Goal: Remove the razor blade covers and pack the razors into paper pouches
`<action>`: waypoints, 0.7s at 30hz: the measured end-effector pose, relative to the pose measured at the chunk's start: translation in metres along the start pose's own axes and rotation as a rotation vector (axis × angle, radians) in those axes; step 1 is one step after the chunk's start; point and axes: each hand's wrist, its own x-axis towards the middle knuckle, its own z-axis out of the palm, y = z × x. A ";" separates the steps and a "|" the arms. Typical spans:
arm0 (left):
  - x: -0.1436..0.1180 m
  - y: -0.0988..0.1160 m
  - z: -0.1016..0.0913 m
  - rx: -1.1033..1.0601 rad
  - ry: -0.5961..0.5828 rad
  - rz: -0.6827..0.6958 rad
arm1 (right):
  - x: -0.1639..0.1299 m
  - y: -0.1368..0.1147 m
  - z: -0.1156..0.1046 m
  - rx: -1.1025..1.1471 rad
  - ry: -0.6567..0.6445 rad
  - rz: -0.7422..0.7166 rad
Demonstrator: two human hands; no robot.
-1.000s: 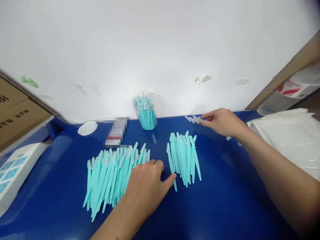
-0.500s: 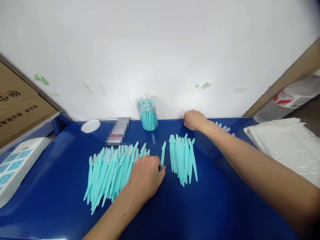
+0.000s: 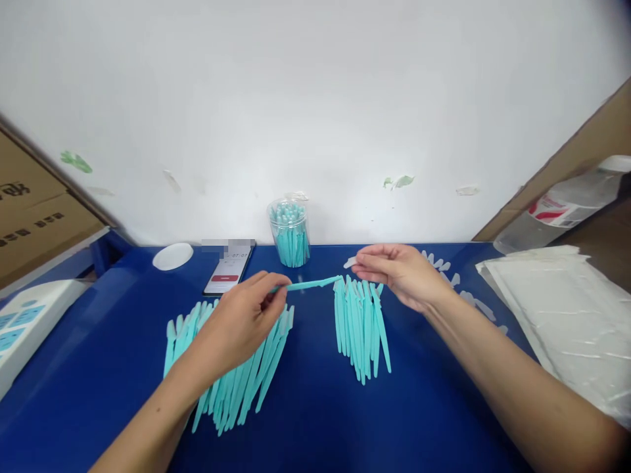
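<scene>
My left hand [image 3: 256, 305] pinches a teal eyebrow razor [image 3: 313, 284] by its handle end, the blade end pointing right. Between my right thumb and fingers is a small translucent blade cap [image 3: 350, 262], and my right hand [image 3: 394, 269] is just right of the razor's tip, apart from it. Under my left hand and forearm lies a large pile of teal razors [image 3: 246, 387], partly hidden. A smaller group of razors [image 3: 362, 328] lies in the middle, below my right hand. Loose translucent caps [image 3: 473, 302] are scattered right of my right wrist.
A clear plastic cup [image 3: 290, 236] full of teal razors stands against the white wall. Left of it lie a phone [image 3: 229, 266] and a round white lid [image 3: 172, 256]. A white power strip [image 3: 29, 322] is at far left; white packets [image 3: 542, 309] and a plastic bottle [image 3: 566, 203] are at right.
My left hand has lifted the single razor off the table and turned it sideways. My right hand has come back left from the wall edge with a cap in its fingers.
</scene>
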 end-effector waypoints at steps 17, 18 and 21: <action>-0.002 -0.029 0.028 -0.205 0.174 0.226 | -0.043 0.029 0.019 0.578 0.014 0.283; -0.002 -0.030 0.027 -0.190 0.178 0.226 | -0.043 0.030 0.019 0.579 0.017 0.279; -0.002 -0.030 0.026 -0.149 0.219 0.246 | -0.042 0.030 0.018 0.584 0.029 0.271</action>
